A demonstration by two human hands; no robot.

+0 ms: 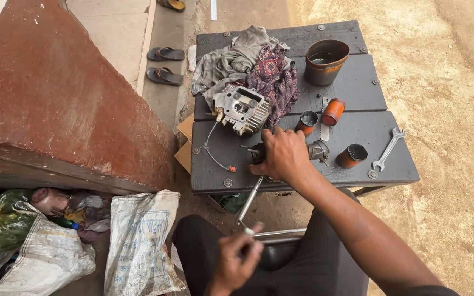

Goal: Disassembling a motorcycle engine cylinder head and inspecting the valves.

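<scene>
My right hand (282, 154) rests closed on a small dark metal engine part (316, 149) near the front edge of a dark wooden bench (357, 131). Near my lap, my left hand (236, 262) grips the lower end of a long thin metal rod (249, 200), which slants up toward the bench edge. A finned grey cylinder head (241, 109) with a wire and red-tipped lead (215, 156) lies just behind my right hand, against a heap of rags (253, 63).
On the bench are a rusty tin (325, 60) holding liquid, three small orange-brown cylinders (333, 111), and a spanner (388, 148) at the right. A red-brown slab (56, 98) and sacks (138, 241) fill the left. Sandals (164, 64) lie on the pavement. Sandy ground lies to the right.
</scene>
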